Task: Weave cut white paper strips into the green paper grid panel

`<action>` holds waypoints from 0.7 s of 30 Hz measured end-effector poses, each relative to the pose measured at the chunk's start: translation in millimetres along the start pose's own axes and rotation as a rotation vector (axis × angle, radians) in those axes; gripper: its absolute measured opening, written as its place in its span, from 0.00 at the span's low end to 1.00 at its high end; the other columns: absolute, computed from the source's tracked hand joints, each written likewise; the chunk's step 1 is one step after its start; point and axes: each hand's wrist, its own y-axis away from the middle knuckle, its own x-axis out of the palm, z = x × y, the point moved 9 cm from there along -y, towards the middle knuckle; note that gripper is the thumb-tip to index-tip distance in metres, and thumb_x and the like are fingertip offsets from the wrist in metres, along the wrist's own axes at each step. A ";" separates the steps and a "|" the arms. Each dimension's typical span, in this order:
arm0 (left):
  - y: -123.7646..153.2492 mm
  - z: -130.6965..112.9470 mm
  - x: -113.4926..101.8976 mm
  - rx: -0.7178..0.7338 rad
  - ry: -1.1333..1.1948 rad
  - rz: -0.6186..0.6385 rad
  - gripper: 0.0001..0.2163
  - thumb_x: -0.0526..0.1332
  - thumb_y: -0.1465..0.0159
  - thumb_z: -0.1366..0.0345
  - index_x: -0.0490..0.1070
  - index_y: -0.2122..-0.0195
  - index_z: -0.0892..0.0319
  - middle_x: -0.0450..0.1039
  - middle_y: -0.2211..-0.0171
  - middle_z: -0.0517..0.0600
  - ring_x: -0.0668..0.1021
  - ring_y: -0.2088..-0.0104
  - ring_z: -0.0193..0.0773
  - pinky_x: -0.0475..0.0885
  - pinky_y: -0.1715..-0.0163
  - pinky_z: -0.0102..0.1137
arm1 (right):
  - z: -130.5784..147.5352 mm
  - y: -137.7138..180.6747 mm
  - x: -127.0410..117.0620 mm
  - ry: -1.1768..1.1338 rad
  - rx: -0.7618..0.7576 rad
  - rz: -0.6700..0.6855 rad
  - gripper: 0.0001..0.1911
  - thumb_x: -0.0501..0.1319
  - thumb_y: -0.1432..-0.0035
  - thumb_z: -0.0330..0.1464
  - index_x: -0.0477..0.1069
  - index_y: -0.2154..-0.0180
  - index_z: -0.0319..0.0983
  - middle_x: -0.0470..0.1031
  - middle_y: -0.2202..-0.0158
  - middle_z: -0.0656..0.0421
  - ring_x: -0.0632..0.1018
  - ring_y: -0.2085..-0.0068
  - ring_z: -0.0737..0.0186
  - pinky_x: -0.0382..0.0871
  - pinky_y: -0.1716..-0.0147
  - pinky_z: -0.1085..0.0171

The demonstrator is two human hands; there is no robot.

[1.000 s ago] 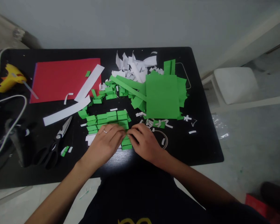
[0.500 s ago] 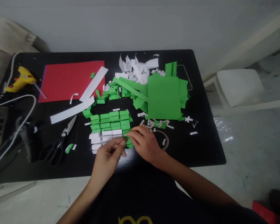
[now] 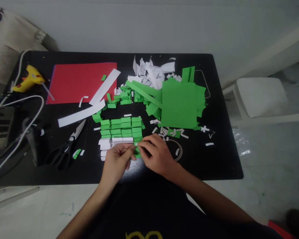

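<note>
My left hand (image 3: pixel 118 160) and my right hand (image 3: pixel 156 154) meet at the front right corner of a block of folded paper pieces. The fingers of both are pinched together, and a small white bit of paper (image 3: pixel 136 144) shows between their tips. Rows of green folded pieces (image 3: pixel 116 126) form the back and right side of the block. White folded pieces (image 3: pixel 105 144) fill its front left part, partly covered by my left hand. What lies right under the fingertips is hidden.
Black scissors (image 3: pixel 66 146) lie left of the block. Behind are long white strips (image 3: pixel 81 114), a red sheet (image 3: pixel 74 83) and a yellow glue gun (image 3: pixel 30 79). Green sheets (image 3: pixel 179 104), white scraps (image 3: pixel 151 73) and a tape roll (image 3: pixel 179 149) lie to the right on the black table (image 3: pixel 214 159).
The view has shifted slightly, so the table's things appear a little farther right. Both hands stay pinched at the same corner, with the fingertips slightly moved.
</note>
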 end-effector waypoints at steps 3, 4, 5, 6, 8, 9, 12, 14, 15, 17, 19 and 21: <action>0.1 -0.1 1.9 0.010 0.016 0.013 0.11 0.69 0.40 0.57 0.78 0.67 0.61 0.73 0.81 0.44 0.65 0.88 0.27 0.58 0.88 0.24 | 2.0 -2.6 1.2 0.008 0.029 0.031 0.07 0.61 0.32 0.27 0.79 0.60 0.38 0.79 0.61 0.52 0.77 0.59 0.55 0.77 0.56 0.55; 0.3 -0.2 2.1 0.013 0.019 0.013 0.10 0.69 0.40 0.58 0.78 0.67 0.61 0.73 0.81 0.44 0.65 0.88 0.27 0.59 0.88 0.24 | 2.3 -3.3 2.5 0.019 0.037 0.047 0.07 0.61 0.32 0.27 0.78 0.61 0.39 0.79 0.62 0.52 0.77 0.59 0.55 0.77 0.56 0.56; 0.4 0.0 2.4 0.013 0.021 0.013 0.10 0.68 0.40 0.58 0.78 0.67 0.61 0.73 0.81 0.45 0.65 0.88 0.27 0.59 0.88 0.24 | 2.5 -3.8 4.1 0.032 0.043 0.066 0.08 0.60 0.31 0.27 0.78 0.61 0.39 0.79 0.62 0.53 0.77 0.59 0.56 0.76 0.56 0.56; 0.6 0.3 2.5 0.012 0.025 0.011 0.10 0.68 0.40 0.58 0.78 0.66 0.61 0.74 0.81 0.45 0.65 0.88 0.27 0.59 0.87 0.25 | 2.6 -4.3 5.7 0.047 0.047 0.086 0.08 0.60 0.31 0.26 0.78 0.62 0.39 0.79 0.62 0.53 0.77 0.59 0.56 0.76 0.56 0.56; 0.9 1.2 3.1 0.008 0.036 0.010 0.11 0.68 0.40 0.58 0.78 0.66 0.62 0.74 0.81 0.45 0.65 0.88 0.27 0.59 0.88 0.24 | 2.9 -5.1 9.1 0.081 0.051 0.134 0.09 0.59 0.31 0.26 0.78 0.62 0.38 0.79 0.63 0.53 0.77 0.60 0.55 0.75 0.56 0.56; 1.1 1.7 3.6 0.005 0.042 0.011 0.11 0.69 0.41 0.58 0.78 0.65 0.62 0.74 0.81 0.45 0.65 0.88 0.27 0.58 0.88 0.24 | 3.2 -5.6 10.9 0.098 0.051 0.162 0.09 0.59 0.30 0.26 0.78 0.62 0.38 0.79 0.63 0.53 0.77 0.60 0.55 0.75 0.56 0.56; 1.9 2.1 5.6 0.007 0.058 0.018 0.13 0.69 0.41 0.56 0.77 0.65 0.62 0.73 0.81 0.44 0.65 0.88 0.27 0.58 0.88 0.24 | 5.4 -8.1 15.5 0.146 0.043 0.244 0.09 0.59 0.30 0.26 0.77 0.63 0.37 0.78 0.64 0.52 0.76 0.60 0.54 0.74 0.57 0.55; 2.5 1.7 6.9 0.014 0.066 0.023 0.14 0.69 0.41 0.55 0.77 0.65 0.62 0.73 0.81 0.44 0.65 0.88 0.27 0.58 0.87 0.23 | 7.3 -10.5 18.2 0.184 0.037 0.287 0.09 0.60 0.31 0.25 0.77 0.64 0.36 0.78 0.65 0.52 0.76 0.60 0.53 0.74 0.58 0.55; 2.7 1.1 7.4 0.019 0.069 0.023 0.14 0.69 0.41 0.55 0.77 0.65 0.62 0.73 0.81 0.44 0.65 0.88 0.27 0.59 0.87 0.23 | 8.1 -11.9 19.5 0.203 0.034 0.304 0.09 0.60 0.32 0.25 0.76 0.66 0.37 0.77 0.66 0.52 0.76 0.61 0.53 0.73 0.59 0.56; 3.0 0.0 8.0 0.028 0.072 0.022 0.14 0.69 0.42 0.54 0.77 0.65 0.62 0.74 0.81 0.45 0.65 0.88 0.27 0.59 0.87 0.23 | 9.1 -14.8 21.8 0.230 0.034 0.327 0.10 0.61 0.33 0.25 0.75 0.68 0.38 0.75 0.68 0.53 0.75 0.62 0.53 0.72 0.61 0.56; 3.0 -0.5 8.5 0.030 0.074 0.019 0.14 0.70 0.42 0.54 0.77 0.66 0.62 0.74 0.81 0.45 0.65 0.88 0.27 0.59 0.87 0.23 | 9.4 -17.3 23.9 0.237 0.039 0.343 0.11 0.62 0.34 0.24 0.74 0.70 0.39 0.74 0.69 0.53 0.74 0.63 0.53 0.71 0.61 0.56; 2.8 -0.2 8.8 0.026 0.078 0.018 0.15 0.70 0.43 0.54 0.76 0.66 0.62 0.74 0.81 0.45 0.65 0.88 0.27 0.59 0.87 0.23 | 8.3 -19.1 25.1 0.231 0.054 0.356 0.11 0.63 0.35 0.24 0.73 0.71 0.39 0.74 0.69 0.53 0.75 0.62 0.53 0.71 0.61 0.56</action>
